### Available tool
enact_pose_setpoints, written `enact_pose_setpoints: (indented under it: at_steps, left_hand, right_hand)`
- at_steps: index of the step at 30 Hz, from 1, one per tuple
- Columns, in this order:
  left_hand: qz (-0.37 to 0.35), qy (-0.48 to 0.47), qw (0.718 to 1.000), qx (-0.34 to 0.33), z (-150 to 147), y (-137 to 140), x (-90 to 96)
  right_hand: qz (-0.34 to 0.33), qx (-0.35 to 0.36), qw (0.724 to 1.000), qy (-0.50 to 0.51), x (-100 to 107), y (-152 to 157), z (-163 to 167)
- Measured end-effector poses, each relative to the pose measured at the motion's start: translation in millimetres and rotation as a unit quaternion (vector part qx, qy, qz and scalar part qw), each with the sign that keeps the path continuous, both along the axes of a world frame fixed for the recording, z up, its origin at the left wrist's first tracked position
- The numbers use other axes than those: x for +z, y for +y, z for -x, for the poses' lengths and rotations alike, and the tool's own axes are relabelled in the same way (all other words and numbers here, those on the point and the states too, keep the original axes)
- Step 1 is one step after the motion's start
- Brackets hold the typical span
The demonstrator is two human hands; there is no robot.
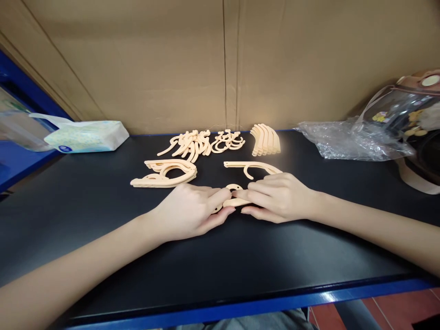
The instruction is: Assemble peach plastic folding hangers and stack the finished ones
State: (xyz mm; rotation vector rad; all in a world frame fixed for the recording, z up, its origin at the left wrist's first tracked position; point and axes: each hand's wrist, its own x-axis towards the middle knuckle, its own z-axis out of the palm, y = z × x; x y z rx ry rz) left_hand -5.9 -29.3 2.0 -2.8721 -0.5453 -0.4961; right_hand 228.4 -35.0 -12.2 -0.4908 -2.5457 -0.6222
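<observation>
My left hand (189, 208) and my right hand (280, 197) meet above the front middle of the table. Both are closed on a beige plastic folding hanger (237, 201), partly hidden by the fingers; a curved piece with holes shows between them. Just beyond my right hand lies a straight hanger arm (240, 163) with a hook part (247, 173) by it. Left of that, past my left hand, is a stack of folded hangers (165, 181). Farther back are a pile of loose hanger arms (192, 144), several small hooks (227, 141) and a neat stack of curved arms (266, 140).
The black table (206, 275) has a blue front edge. A tissue pack (89, 136) stands at the back left. At the back right lie a crumpled clear plastic bag (350, 140) and a clear bottle with a strap (405, 110). A brown cardboard wall (154, 59) closes off the back.
</observation>
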Motion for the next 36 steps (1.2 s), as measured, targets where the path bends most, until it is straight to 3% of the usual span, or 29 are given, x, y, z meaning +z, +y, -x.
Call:
enact_pose_setpoints:
  at_steps: [4,11,17,30,36]
  left_hand:
    - [-0.004,-0.006,1.0,0.013,4.0,1.3,0.4]
    - [-0.043,0.0,0.999,0.017,5.7,1.6,4.4]
    - [-0.064,-0.001,0.998,-0.002,7.1,0.0,5.2]
    - [-0.027,0.039,0.998,-0.037,7.1,3.1,13.5]
    - [-0.079,0.034,0.996,0.027,10.4,10.8,14.9]
  right_hand:
    - [-0.005,-0.014,0.996,0.083,1.0,-0.3,-3.2]
    - [0.135,-0.118,0.957,0.228,4.3,8.6,-9.7]
    - [0.224,-0.13,0.938,0.232,0.5,15.0,-9.2]
    - [0.229,-0.221,0.923,0.215,-2.6,20.6,-13.6]
    - [0.198,-0.263,0.922,0.203,-2.3,24.0,-16.9]
